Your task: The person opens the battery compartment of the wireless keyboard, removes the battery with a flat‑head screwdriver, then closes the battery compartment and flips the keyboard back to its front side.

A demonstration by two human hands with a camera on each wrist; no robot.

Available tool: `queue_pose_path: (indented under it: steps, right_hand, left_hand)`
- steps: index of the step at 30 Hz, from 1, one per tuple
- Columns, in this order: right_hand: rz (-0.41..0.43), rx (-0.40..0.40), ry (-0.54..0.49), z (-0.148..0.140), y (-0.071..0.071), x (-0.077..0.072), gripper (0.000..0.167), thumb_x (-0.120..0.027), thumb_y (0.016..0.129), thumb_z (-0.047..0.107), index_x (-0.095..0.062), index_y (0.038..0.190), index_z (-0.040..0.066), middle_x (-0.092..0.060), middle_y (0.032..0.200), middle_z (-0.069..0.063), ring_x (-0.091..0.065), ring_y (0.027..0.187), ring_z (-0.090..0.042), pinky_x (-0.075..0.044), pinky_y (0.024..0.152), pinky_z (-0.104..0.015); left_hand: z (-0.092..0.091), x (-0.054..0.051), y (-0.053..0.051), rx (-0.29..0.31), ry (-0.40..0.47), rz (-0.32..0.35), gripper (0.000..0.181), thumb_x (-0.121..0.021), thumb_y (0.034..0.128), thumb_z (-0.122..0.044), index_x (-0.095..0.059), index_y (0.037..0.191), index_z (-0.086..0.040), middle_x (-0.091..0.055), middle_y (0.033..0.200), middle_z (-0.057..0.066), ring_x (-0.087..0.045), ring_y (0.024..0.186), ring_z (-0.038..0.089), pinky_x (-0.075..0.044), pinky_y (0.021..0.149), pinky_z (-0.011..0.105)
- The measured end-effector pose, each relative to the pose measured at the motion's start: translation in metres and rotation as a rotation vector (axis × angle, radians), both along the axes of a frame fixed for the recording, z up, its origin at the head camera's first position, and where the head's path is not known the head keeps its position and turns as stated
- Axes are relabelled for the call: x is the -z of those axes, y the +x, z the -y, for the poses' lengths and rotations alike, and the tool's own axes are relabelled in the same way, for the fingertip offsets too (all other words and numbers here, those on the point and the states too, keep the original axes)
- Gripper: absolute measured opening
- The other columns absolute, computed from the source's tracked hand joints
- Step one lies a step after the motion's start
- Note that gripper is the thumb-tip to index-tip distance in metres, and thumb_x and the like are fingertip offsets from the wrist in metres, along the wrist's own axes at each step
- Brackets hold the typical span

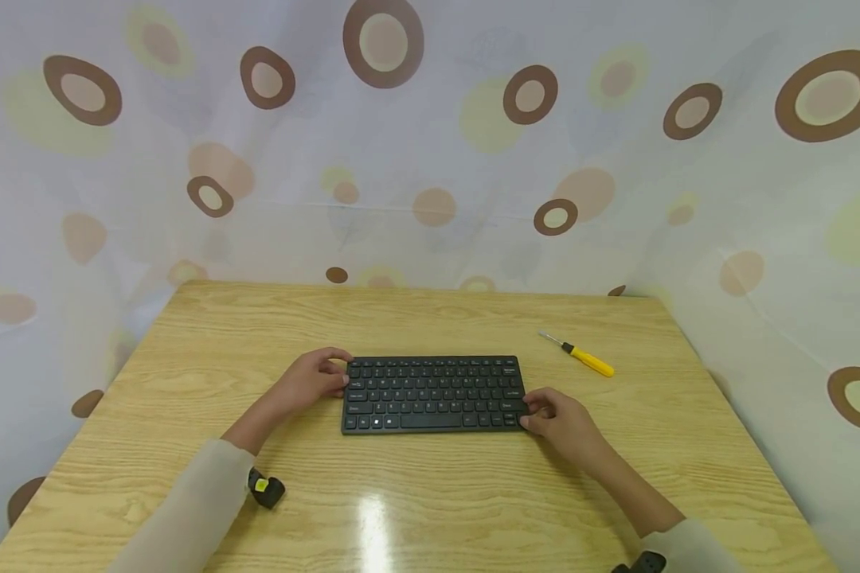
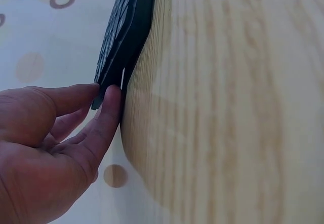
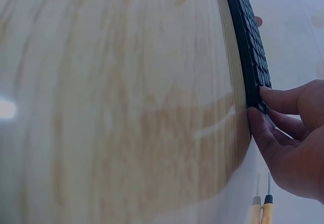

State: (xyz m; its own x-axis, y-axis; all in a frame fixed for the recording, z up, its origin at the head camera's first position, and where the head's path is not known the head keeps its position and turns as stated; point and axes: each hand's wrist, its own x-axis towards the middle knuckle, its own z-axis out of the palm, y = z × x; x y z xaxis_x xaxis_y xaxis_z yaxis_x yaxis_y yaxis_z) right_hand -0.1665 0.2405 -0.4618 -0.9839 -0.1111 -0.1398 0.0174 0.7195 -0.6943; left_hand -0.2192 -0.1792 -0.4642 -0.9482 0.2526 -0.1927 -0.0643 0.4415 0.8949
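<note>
A slim black keyboard (image 1: 430, 395) lies flat across the middle of the wooden table, its keys facing up. At its left end my left hand (image 1: 310, 383) pinches the edge. The left wrist view has one fingertip on the top side of the keyboard (image 2: 126, 26) and another at its underside, where a thin gap shows above the table. My right hand (image 1: 569, 430) grips the right end near the front corner. Seen from the right wrist, the keyboard (image 3: 248, 41) sits between fingertips above and below its edge.
Behind the keyboard's right end lies a screwdriver (image 1: 589, 360) with a yellow and black handle, its shaft toward the back left. The wooden table (image 1: 430, 501) meets a spotted cloth (image 1: 430, 159) at the back and sides.
</note>
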Motion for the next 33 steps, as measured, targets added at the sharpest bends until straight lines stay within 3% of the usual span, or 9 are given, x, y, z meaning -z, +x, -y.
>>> queue_pose_path:
  steps: [9,15,22,33]
  right_hand:
    - [-0.001,-0.003,-0.001,0.002,-0.002,0.002,0.034,-0.074,0.092,0.012,-0.065,0.124,0.003,-0.067,0.11,-0.01,-0.062,0.093,-0.018,-0.051,0.081,-0.032]
    - [0.001,0.007,0.005,0.004,-0.001,0.002,0.034,-0.073,0.092,0.01,-0.064,0.125,0.003,-0.066,0.112,-0.01,-0.061,0.091,-0.017,-0.051,0.081,-0.034]
    - [0.003,0.009,-0.007,0.005,-0.002,0.003,0.035,-0.073,0.093,0.011,-0.064,0.125,0.002,-0.065,0.113,-0.011,-0.062,0.092,-0.017,-0.052,0.082,-0.035]
    - [0.038,0.005,-0.043,0.01,-0.004,0.002,0.037,-0.073,0.094,0.017,-0.063,0.128,0.006,-0.065,0.115,-0.009,-0.061,0.094,-0.018,-0.052,0.085,-0.035]
  left_hand:
    - [0.002,-0.002,-0.001,0.0,-0.024,0.01,0.036,-0.058,0.1006,-0.005,-0.056,0.137,-0.004,-0.067,0.111,0.017,-0.07,0.092,0.018,-0.058,0.085,0.034]
    - [0.005,-0.009,-0.003,0.017,0.041,0.022,0.038,-0.057,0.1017,-0.009,-0.054,0.14,-0.008,-0.063,0.114,0.018,-0.069,0.097,0.021,-0.057,0.089,0.036]
    - [0.006,-0.024,-0.006,0.051,0.081,-0.023,0.039,-0.057,0.1026,-0.009,-0.052,0.141,-0.006,-0.06,0.116,0.019,-0.067,0.104,0.024,-0.058,0.092,0.037]
    - [0.006,-0.06,-0.011,0.077,0.068,-0.06,0.04,-0.055,0.1036,-0.014,-0.052,0.142,-0.006,-0.058,0.12,0.021,-0.073,0.096,0.026,-0.055,0.095,0.049]
